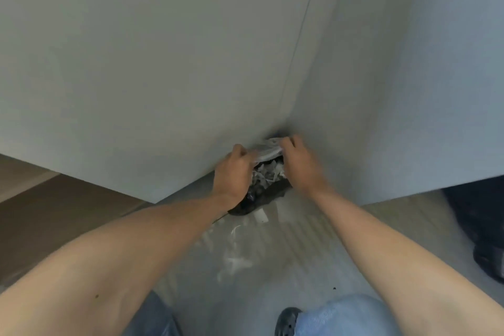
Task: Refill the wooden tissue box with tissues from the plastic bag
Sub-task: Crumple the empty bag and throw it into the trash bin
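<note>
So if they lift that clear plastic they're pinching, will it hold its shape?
Probably not. The clear plastic already crumples and stretches between the left hand and right hand, so it looks floppy. It seems thin and light, and maybe slippery given its sheen.

Indoor corner, grey panels (163, 63), tiled floor (272, 281)

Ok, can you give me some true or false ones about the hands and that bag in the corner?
1. Both hands grip the clear plastic. True: the left hand and right hand pinch the clear plastic.
2. The bag sits on a table. False: the black bag is on the floor, in a wall corner.
3. Crumpled white paper shows inside the bag. True.
4. A wooden tissue box stands beside the bag. False: none is in view.
</note>
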